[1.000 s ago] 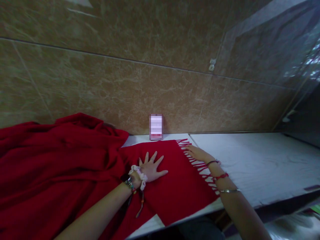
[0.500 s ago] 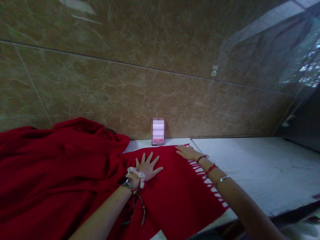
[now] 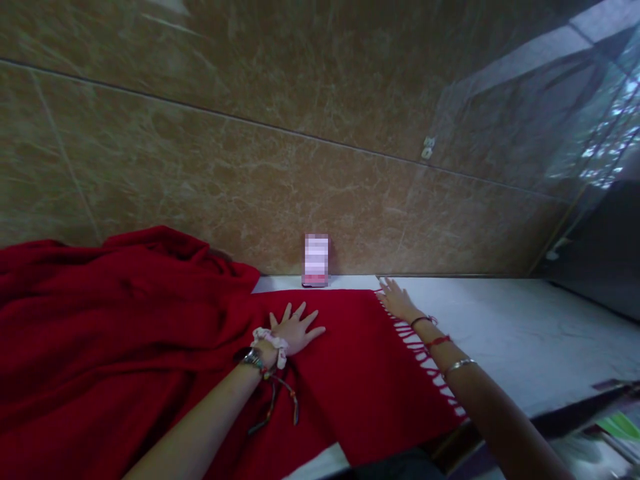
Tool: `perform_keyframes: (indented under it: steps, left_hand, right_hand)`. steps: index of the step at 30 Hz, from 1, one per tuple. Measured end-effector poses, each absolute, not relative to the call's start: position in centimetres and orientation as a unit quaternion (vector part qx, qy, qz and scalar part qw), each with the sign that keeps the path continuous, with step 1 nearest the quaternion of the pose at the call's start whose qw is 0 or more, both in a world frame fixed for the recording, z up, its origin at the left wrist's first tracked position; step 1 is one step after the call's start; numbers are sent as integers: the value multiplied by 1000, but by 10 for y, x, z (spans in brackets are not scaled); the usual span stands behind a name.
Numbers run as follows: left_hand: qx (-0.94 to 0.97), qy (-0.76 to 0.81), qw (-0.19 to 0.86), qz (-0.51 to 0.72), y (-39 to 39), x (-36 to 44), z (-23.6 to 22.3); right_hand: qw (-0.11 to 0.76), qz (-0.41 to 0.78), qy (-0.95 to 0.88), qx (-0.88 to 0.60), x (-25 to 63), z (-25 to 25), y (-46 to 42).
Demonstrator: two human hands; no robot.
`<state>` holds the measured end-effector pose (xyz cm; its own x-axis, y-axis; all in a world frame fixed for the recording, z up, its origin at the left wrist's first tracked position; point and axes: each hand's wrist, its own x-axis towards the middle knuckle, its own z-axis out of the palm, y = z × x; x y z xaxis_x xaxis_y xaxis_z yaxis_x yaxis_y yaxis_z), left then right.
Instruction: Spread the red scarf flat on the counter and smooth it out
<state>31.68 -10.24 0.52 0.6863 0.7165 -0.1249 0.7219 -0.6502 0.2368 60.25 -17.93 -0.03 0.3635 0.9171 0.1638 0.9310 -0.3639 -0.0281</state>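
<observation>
Neither hand grips anything: the left hand (image 3: 294,332) spreads flat on the red cloth (image 3: 370,387), the right hand (image 3: 397,300) lies open over its fringe (image 3: 413,343) near the back edge of the counter (image 3: 510,327). The cloth heaps leftward and reaches the front edge; rightward, white counter runs toward a dark panel (image 3: 600,253).

A brown marbled tile wall (image 3: 225,180) rises behind a white tabletop (image 3: 510,333).

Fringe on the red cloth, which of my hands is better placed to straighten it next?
Probably your right hand: it is at the far end of the fringe, while your left hand lies spread on the red cloth, away from that edge.
</observation>
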Motion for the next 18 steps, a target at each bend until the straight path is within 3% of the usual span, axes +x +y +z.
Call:
perform_keyframes:
  steps: [4,12,18]
  left_hand:
    - [894,423,148,7,-96,317,1]
    - [905,413,106,14,-91,316,-13]
    - [900,419,113,38,-87,319,-16]
  right_hand:
    - [69,0,-708,-703,570,-9,-172]
    - [8,-16,-468,-883,634,-14,-198]
    - [41,-71,-581,-810,619,0,-205]
